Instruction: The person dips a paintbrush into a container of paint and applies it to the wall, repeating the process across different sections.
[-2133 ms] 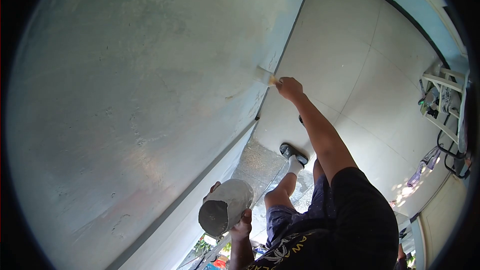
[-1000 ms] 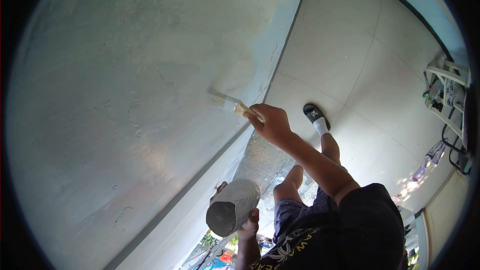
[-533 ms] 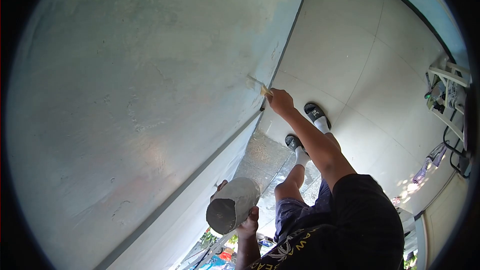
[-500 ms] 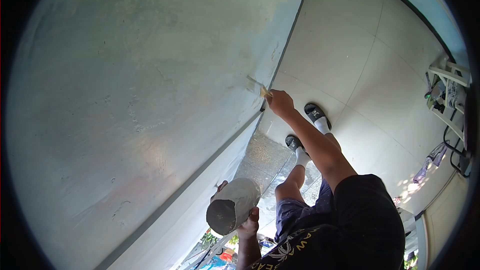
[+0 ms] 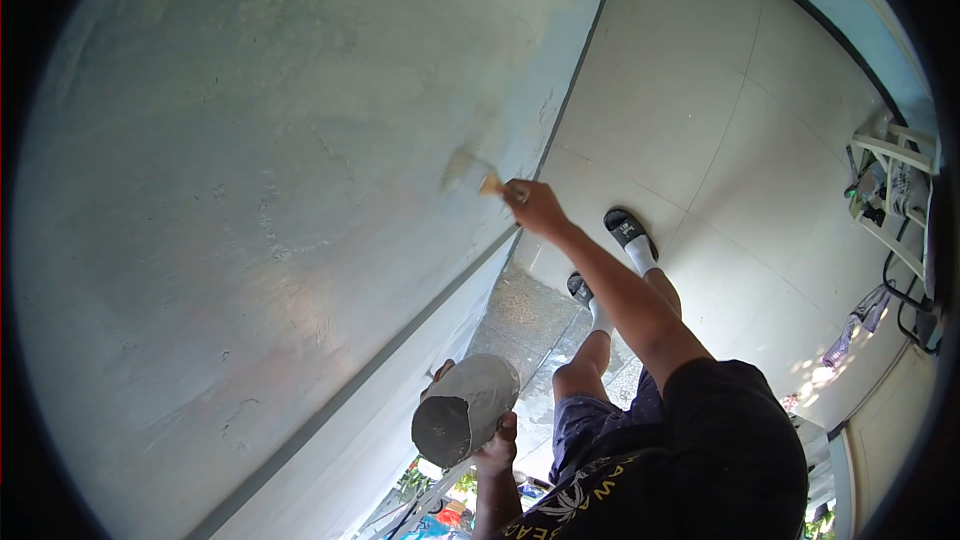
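Observation:
My right hand (image 5: 533,208) is closed around the tan handle of a flat paintbrush (image 5: 489,184). The brush's wide end is smeared by motion against the pale blue-grey wall (image 5: 330,170), close to the wall's lower edge. My left hand (image 5: 497,448) grips a grey, smeared cylindrical container (image 5: 484,390) from below and behind, with the thumb on its near side. Its dark grey round end faces me; whether that is an open mouth or a surface inside cannot be made out. Some left fingers are hidden behind the container.
A grey ledge strip (image 5: 370,380) crosses the wall diagonally. Pale floor tiles (image 5: 690,90) lie beyond my black slides (image 5: 628,228). At the right stands a white rack (image 5: 895,155) holding items, with a purple cloth (image 5: 858,325) near it. Colourful objects lie at the bottom.
My right hand has moved the paintbrush to the left along the wall, away from the wall's edge. My left hand and the container have hardly moved.

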Demonstrator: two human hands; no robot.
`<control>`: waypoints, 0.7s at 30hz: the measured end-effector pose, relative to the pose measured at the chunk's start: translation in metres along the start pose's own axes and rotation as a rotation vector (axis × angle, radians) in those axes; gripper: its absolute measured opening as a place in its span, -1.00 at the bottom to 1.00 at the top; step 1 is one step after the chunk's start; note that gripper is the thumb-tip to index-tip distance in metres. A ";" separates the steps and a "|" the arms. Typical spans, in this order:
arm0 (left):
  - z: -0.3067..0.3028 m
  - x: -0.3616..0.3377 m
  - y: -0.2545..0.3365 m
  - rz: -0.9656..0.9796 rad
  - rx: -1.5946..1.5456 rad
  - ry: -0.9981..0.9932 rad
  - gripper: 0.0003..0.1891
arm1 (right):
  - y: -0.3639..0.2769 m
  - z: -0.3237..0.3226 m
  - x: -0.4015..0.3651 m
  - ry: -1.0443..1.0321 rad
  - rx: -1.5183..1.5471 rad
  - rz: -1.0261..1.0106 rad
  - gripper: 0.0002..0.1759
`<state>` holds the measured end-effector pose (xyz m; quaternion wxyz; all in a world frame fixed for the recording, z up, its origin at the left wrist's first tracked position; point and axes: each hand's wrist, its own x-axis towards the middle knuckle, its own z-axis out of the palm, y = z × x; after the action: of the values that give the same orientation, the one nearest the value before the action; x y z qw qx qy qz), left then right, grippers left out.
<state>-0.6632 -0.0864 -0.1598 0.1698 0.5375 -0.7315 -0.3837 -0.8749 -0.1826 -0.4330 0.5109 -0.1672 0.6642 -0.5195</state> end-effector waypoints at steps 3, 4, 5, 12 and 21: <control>-0.004 0.001 -0.002 0.036 0.022 -0.012 -0.04 | 0.079 -0.012 0.047 0.196 -0.215 0.192 -0.60; -0.005 0.000 -0.001 0.034 0.027 -0.012 -0.04 | 0.108 -0.017 0.062 0.198 -0.294 0.270 -0.58; -0.004 0.002 0.001 0.050 0.016 -0.012 -0.05 | 0.122 -0.023 0.072 0.194 -0.374 0.285 -0.58; -0.013 0.003 -0.010 0.024 -0.029 0.001 -0.05 | -0.019 -0.048 0.004 0.205 -0.209 0.023 -0.52; -0.014 0.010 -0.011 0.051 -0.028 -0.013 -0.06 | 0.011 -0.040 0.023 0.271 -0.262 0.051 -0.53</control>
<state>-0.6502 -0.1024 -0.1604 0.1823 0.5138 -0.7406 -0.3927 -0.9157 -0.1750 -0.4566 0.4038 -0.1440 0.7930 -0.4329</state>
